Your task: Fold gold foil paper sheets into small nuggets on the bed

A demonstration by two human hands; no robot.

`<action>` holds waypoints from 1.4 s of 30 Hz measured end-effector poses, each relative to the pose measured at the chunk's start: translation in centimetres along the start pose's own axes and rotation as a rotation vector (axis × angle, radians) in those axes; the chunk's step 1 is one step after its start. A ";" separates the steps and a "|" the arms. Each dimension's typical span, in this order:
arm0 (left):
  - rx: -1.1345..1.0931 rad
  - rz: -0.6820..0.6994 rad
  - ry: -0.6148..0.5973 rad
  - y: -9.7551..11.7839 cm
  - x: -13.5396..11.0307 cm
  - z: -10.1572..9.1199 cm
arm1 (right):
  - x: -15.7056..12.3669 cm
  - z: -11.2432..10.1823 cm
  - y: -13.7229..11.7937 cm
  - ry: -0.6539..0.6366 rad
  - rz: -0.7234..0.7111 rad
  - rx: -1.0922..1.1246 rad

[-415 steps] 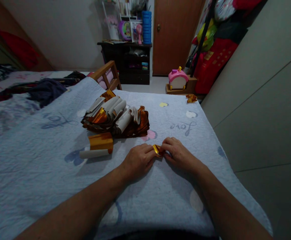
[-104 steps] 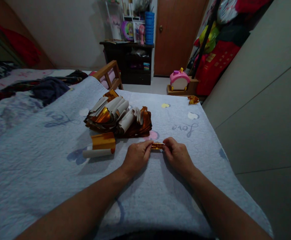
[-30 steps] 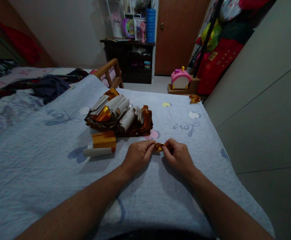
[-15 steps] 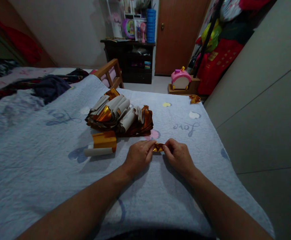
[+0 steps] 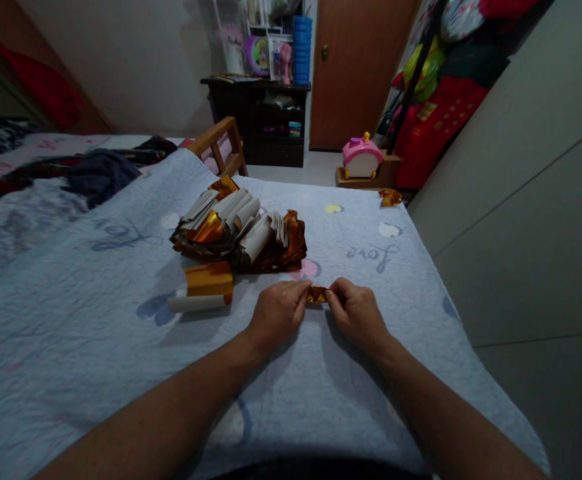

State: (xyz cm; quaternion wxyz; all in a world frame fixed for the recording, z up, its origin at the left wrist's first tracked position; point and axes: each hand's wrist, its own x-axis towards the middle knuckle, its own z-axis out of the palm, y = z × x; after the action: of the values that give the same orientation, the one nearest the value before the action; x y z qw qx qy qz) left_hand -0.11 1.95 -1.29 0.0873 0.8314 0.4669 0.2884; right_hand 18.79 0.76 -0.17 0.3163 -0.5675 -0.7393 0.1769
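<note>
A small folded piece of shiny gold foil paper (image 5: 317, 295) is stretched between my two hands, just over the bedspread. My left hand (image 5: 279, 307) pinches its left end between thumb and fingers. At the right end, my right hand (image 5: 358, 308) grips it in the same way. The fingers cover both ends of the piece. Beyond my left hand lies a thick pile of gold foil papers (image 5: 258, 241), many curled so that their pale backs show. One loose curled sheet (image 5: 209, 280) rests apart, in front of the pile and left of my left hand.
A pale blue quilted bedspread (image 5: 121, 347) lies under everything. Two or so folded gold pieces (image 5: 389, 197) sit at its far right corner. Dark clothes (image 5: 103, 175) lie at the left. A pale cabinet (image 5: 531, 220) stands along the right side, and a pink toy (image 5: 362, 160) beyond the far edge.
Both hands stay in nearly the same place, still pinching the foil piece. Its creases catch the light a little differently now. The pile and loose sheet have not moved.
</note>
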 end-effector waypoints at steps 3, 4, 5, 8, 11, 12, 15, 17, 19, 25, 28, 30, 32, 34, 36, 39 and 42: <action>-0.006 -0.005 0.000 0.1 0.0 0.1 | 0.0 0.0 -0.1 0.003 -0.006 0.005; -0.005 -0.008 -0.001 0.1 0.0 0.1 | 0.0 0.0 -0.1 0.004 -0.009 0.010; -0.003 -0.009 -0.003 0.1 0.1 0.1 | 0.0 0.0 -0.1 0.005 -0.013 0.015; 0.008 -0.011 -0.011 0.2 0.1 0.1 | 0.0 -0.1 -0.2 0.010 -0.016 0.022; 0.017 -0.020 -0.022 0.1 0.0 0.0 | -0.1 -0.1 -0.2 0.016 -0.016 0.022; 0.019 -0.026 -0.024 0.1 0.0 0.0 | -0.1 -0.1 -0.2 0.022 -0.015 0.025; 0.017 -0.038 -0.022 -0.1 0.0 -0.1 | -0.1 -0.3 -0.2 0.039 -0.006 0.030; -0.003 -0.040 -0.015 0.0 0.0 -0.2 | 0.0 -0.4 -0.3 0.034 -0.004 0.030; -0.041 -0.038 -0.011 0.1 0.1 -0.3 | 0.0 -0.4 -0.3 0.026 -0.005 0.031; -0.127 -0.034 0.003 0.5 0.3 -0.7 | -0.1 -0.4 -0.3 0.009 -0.014 0.035; -0.148 -0.055 0.011 0.3 0.3 -0.6 | -0.1 -0.4 -0.3 -0.002 -0.026 0.043; -0.170 -0.078 0.006 0.2 0.3 -0.5 | -0.2 -0.5 -0.3 -0.003 -0.033 0.045; -0.202 -0.099 0.007 0.1 0.3 -0.6 | -0.1 -0.6 -0.3 0.003 -0.036 0.043; -0.238 -0.117 0.008 0.0 0.3 -0.7 | -0.1 -0.7 -0.3 0.010 -0.037 0.043; -0.271 -0.131 0.006 0.0 0.4 -0.8 | -0.1 -0.7 -0.2 0.018 -0.039 0.048; -0.293 -0.131 0.003 0.0 0.4 -0.8 | -0.2 -0.6 -0.1 0.031 -0.044 0.047; -0.276 -0.120 0.014 0.2 0.3 -0.7 | -0.2 -0.5 -0.1 0.039 -0.055 0.043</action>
State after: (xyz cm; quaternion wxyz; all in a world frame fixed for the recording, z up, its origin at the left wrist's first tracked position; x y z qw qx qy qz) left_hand -0.25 2.05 -0.54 0.2145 0.7802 0.4722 0.3498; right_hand 19.09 0.50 0.19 0.3476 -0.5433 -0.7444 0.1729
